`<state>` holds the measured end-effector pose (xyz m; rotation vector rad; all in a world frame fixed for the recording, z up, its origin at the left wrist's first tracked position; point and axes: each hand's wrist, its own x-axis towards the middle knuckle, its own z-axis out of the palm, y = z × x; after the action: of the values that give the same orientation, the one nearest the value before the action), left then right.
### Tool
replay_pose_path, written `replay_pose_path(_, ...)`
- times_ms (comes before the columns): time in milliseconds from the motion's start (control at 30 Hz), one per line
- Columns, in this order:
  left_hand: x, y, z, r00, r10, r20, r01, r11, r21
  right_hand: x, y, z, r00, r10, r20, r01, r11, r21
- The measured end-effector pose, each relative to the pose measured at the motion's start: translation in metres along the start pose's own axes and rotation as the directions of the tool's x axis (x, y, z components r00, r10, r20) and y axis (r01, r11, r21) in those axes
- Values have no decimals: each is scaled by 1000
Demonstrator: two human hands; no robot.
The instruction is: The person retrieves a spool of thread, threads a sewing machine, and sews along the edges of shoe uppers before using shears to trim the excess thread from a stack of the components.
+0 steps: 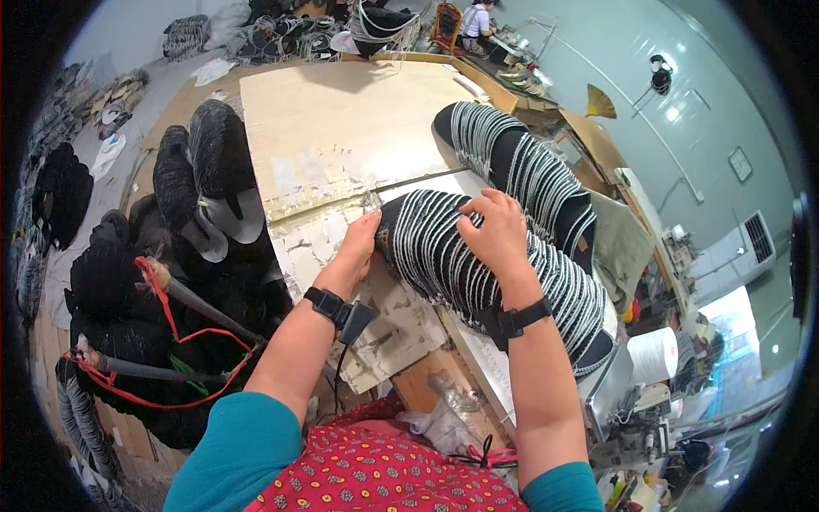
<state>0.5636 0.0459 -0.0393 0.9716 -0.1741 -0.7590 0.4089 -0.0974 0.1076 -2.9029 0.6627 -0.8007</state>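
A long row of nested black pieces with white edges (546, 282), shaped like shoe uppers, lies slantwise on the bench in front of me. My left hand (358, 243) is closed at its left end, thumb uppermost, with the other fingers partly hidden. On top of the row rests my right hand (497, 229), its thumb and forefinger bent into a pinch among the white edges. Whatever sits between those fingertips is too small to make out. Just beyond lies a second row of the same black and white pieces (520, 166).
A pale wooden board (341, 111) covers the far bench. Black bundles (128, 290) and a red-tied frame (196, 303) are at the left. On the right stand a white thread cone (653, 354) and sewing machine (640, 427). Another person (475, 26) sits far back.
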Motion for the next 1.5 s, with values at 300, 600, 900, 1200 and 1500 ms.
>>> replay_pose_path(300,12,-8,-7,999,-36,-14,36,999,-34,24,-18,-2,968,238,76,-237,971,-21)
replay_pose_path(600,11,-6,-4,996,-46,-80,48,999,21,24,-5,13,999,44,-19,-43,998,37)
replay_pose_path(900,16,-12,-6,999,31,-18,-32,999,-45,24,-1,23,982,-125,141,120,992,46)
replay_pose_path(1200,17,-15,-8,1000,19,-8,-20,997,-76,22,-9,22,950,-292,111,293,956,2)
replay_pose_path(1500,23,-20,-11,1000,13,-5,-13,994,-109,23,-20,9,929,-196,315,210,978,-13)
